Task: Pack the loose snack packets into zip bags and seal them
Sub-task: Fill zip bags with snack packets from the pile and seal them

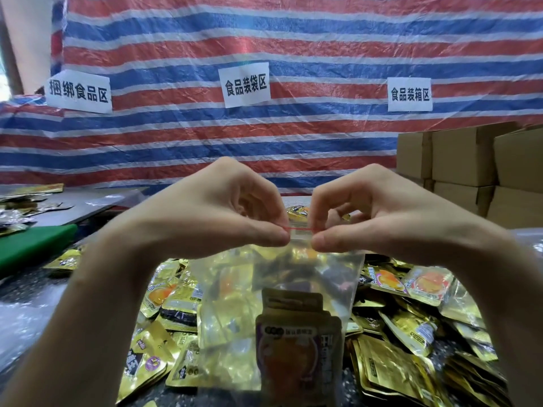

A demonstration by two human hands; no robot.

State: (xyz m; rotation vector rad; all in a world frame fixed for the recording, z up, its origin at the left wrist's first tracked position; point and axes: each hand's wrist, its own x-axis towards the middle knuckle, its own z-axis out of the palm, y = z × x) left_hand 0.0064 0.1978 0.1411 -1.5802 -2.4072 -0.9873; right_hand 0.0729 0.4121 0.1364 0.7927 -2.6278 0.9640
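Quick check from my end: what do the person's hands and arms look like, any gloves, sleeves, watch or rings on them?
Both are bare. The left hand and right hand wear no gloves, and no rings show on the fingers in view. Both forearms are uncovered as far as the picture's lower edge, with no sleeve or cuff in sight. No watch, band or bracelet on either wrist, and no markings, tape or plasters that I can see.

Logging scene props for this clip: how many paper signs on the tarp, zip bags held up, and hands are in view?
Paper signs: 3, left, middle, right
Zip bags held up: 1, pinched at its red seal strip
Hands: 2, left hand and right hand
Total: 6
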